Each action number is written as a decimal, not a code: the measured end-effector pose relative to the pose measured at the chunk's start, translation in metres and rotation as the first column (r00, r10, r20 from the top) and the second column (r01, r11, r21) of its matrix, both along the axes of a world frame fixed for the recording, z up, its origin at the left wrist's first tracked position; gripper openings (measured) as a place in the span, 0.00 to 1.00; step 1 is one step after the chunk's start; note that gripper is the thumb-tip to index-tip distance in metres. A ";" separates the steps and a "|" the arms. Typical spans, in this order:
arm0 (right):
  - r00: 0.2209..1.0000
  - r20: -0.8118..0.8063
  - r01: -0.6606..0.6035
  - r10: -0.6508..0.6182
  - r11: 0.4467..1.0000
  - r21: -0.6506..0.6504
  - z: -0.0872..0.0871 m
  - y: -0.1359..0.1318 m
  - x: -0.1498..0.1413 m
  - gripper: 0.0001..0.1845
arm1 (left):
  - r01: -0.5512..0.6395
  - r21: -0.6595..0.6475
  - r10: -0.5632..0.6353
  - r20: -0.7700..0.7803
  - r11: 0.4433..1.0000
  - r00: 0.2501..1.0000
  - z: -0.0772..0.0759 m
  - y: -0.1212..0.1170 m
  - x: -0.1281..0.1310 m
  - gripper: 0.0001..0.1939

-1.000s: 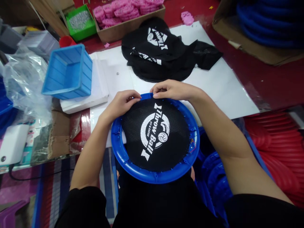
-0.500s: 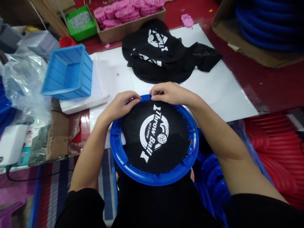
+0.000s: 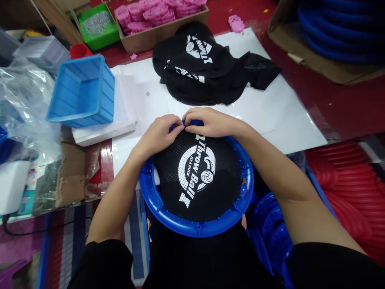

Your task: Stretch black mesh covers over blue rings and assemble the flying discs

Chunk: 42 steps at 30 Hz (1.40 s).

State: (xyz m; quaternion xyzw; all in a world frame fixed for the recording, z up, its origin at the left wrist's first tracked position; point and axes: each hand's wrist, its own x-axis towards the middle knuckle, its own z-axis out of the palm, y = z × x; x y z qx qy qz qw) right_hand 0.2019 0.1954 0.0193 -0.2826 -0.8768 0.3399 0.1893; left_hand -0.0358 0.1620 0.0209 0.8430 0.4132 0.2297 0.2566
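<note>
Both my hands pinch the far edge of one blue ring (image 3: 195, 229), each with its thumb bent in toward the fingers. From my spot I cannot tell if a bit of cloth is caught in the pinch too. The left hand (image 3: 168, 130) and the right hand (image 3: 206, 120) are so close that their tips almost meet. The ring sits at the near edge of the bench (image 3: 333, 112), with its near side over the person's lap. Inside it lies a round black net (image 3: 168, 172) with white words that say Throw Ball. Some thin wires (image 3: 245, 186) show on the right part of the ring.

Past my hands is a white sheet (image 3: 291, 120) that covers the middle of the bench. More black nets (image 3: 216, 80) lie in a messy heap near its far edge. By its left edge, a blue bin (image 3: 81, 96) sits on a white slab (image 3: 118, 127). Beyond the far edge I see a box of pink pieces (image 3: 156, 14), and a green box (image 3: 99, 25) of small shiny bits to its left. One loose pink piece (image 3: 236, 24) is near the sheet's far right corner.
</note>
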 end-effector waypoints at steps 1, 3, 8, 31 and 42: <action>1.000 -0.001 0.001 -0.001 1.000 0.009 -0.001 0.000 -0.001 0.09 | -0.014 -0.006 0.014 -0.002 1.000 1.000 -0.001 0.000 0.001 0.07; 1.000 0.000 0.023 -0.023 1.000 0.003 -0.003 0.001 -0.002 0.10 | -0.040 -0.015 0.040 -0.006 0.999 0.999 -0.002 0.000 0.002 0.08; 0.995 0.007 0.099 -0.099 0.991 -0.086 -0.003 0.001 -0.005 0.09 | -0.091 -0.048 0.093 0.030 0.995 0.995 -0.002 0.000 0.006 0.07; 0.989 0.147 0.017 -0.005 0.997 -0.081 0.020 -0.001 0.019 0.20 | 0.184 0.067 -0.177 -0.108 0.981 0.978 0.000 -0.009 -0.013 0.13; 0.991 0.097 0.104 -0.096 0.991 -0.086 0.015 -0.001 0.014 0.14 | 0.105 0.144 -0.087 -0.127 0.984 0.988 0.007 -0.011 -0.019 0.14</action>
